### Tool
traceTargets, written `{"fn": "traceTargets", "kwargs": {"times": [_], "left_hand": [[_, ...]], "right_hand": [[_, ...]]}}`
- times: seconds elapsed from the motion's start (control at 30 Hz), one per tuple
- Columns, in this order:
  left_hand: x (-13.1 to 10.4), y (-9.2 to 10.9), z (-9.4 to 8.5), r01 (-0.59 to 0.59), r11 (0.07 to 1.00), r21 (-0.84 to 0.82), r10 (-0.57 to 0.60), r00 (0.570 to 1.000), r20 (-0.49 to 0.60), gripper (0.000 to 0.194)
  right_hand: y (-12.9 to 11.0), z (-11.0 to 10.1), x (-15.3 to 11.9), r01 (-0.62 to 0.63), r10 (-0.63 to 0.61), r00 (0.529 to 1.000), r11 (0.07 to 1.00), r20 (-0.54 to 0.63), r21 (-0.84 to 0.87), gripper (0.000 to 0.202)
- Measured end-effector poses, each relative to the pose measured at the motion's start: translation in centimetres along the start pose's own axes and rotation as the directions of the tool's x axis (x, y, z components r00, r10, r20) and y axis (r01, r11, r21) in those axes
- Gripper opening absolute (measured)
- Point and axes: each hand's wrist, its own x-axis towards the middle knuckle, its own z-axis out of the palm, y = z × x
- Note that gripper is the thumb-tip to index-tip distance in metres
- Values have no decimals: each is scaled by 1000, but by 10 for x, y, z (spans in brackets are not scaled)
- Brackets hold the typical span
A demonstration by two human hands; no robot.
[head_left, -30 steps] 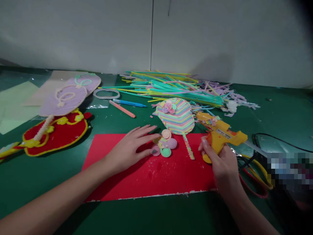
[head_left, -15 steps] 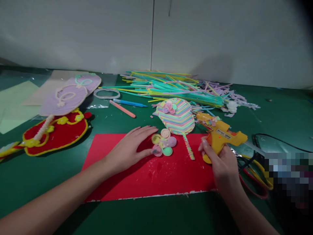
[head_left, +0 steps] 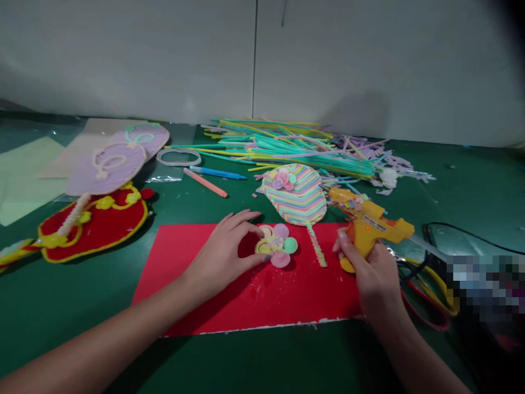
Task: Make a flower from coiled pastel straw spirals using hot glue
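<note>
A flower of pastel coiled discs [head_left: 281,244] sits over the red sheet [head_left: 229,306]. My left hand [head_left: 229,249] pinches its yellow disc at the left side between thumb and forefinger. In my right hand [head_left: 375,273] is a yellow glue gun [head_left: 367,227], its nozzle pointing left and a small red light showing. The nozzle is close to the right edge of a striped pastel fan [head_left: 293,197], which has a small flower on its face and a twisted stem reaching down over the red sheet.
Behind the fan lies a pile of coloured pipe cleaners [head_left: 287,145]. At the left are lilac fans [head_left: 106,169] and a red fan [head_left: 118,213]. Two markers [head_left: 217,173] lie mid-table. Scissors [head_left: 435,284] and a black cable [head_left: 471,231] are at the right.
The pastel disc flower has turned and shifted slightly right. My left thumb and forefinger have closed on its yellow disc. My right hand with the glue gun has hardly moved.
</note>
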Motion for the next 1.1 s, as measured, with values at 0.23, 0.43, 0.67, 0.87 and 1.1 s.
{"fn": "traceTargets", "kwargs": {"times": [0.23, 0.43, 0.67, 0.87, 1.1], "left_hand": [[-1, 3, 2, 91, 996, 8, -90, 991, -100, 27], [-2, 0, -4, -88, 996, 14, 89, 980, -179, 8], [-32, 14, -16, -620, 641, 452, 738, 659, -143, 17], [-24, 22, -17, -819, 479, 316, 802, 554, 221, 21], [-19, 8, -15, -714, 670, 203, 689, 700, 191, 34]], "right_hand": [[-4, 0, 0, -26, 26, 1000, 1000, -5, -5, 34], [-1, 0, 1, -22, 22, 1000, 1000, -9, 7, 34], [-3, 0, 1, 7, -7, 1000, 1000, -20, -1, 34], [-5, -1, 2, -8, 8, 1000, 1000, -12, 5, 34], [-8, 0, 0, -28, 29, 999, 999, -28, 41, 34]]}}
